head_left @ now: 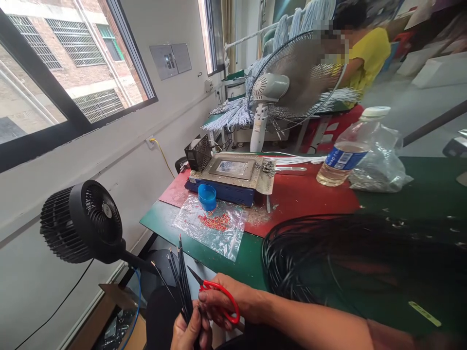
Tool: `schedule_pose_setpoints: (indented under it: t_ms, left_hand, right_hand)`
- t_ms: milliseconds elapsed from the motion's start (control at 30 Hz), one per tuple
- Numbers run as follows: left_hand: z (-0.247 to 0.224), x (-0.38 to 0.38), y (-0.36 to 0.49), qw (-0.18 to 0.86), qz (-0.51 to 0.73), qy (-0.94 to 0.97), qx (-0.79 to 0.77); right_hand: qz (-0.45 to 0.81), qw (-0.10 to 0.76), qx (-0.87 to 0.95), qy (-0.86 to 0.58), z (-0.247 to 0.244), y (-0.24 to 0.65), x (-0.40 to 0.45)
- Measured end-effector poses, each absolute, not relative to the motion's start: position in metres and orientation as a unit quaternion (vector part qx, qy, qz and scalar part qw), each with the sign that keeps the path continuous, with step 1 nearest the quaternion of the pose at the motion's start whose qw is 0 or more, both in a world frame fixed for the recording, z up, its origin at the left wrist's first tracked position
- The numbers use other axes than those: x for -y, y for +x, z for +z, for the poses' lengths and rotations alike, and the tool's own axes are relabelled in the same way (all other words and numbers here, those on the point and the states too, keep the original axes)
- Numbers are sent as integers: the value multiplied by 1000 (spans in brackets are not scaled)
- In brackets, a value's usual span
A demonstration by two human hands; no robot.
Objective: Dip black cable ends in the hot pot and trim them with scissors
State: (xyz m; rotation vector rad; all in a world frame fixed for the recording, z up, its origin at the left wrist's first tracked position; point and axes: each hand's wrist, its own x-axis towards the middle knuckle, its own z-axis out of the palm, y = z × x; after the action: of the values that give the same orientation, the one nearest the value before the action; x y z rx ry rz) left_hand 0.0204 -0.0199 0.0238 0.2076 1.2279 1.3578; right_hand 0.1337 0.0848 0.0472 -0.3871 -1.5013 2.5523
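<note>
My left hand [190, 331] is closed around several black cables [181, 284], whose stripped ends fan upward and show bare copper at the tips. Beside it, my right hand [222, 299] grips red-handled scissors [233, 304], their dark blades pointing up and to the left. The fingertips of both hands meet near the lower part of the cables, and what lies between them is too small to make out. A large coil of black cable [284, 257] rests on the green table to the right of my hands.
A clear plastic bag [233, 243] with small red and yellow bits and a blue cup [207, 197] lies ahead. Behind it stands a blue heating plate [229, 192]. A bottle [341, 155] is at right, a black fan [87, 223] at left. Beyond a standing fan [272, 87], a person in yellow works.
</note>
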Motion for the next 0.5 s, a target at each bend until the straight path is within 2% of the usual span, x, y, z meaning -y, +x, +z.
schedule_pose_setpoints:
  t_ms: [200,500]
  left_hand:
    - [23,18,21,589,593,68,-545]
    - [21,20,23,617,605,3,-503]
  right_hand:
    - [838,91,516,-155,51,132,-84]
    - [823,94,542,-146,46,135,-83]
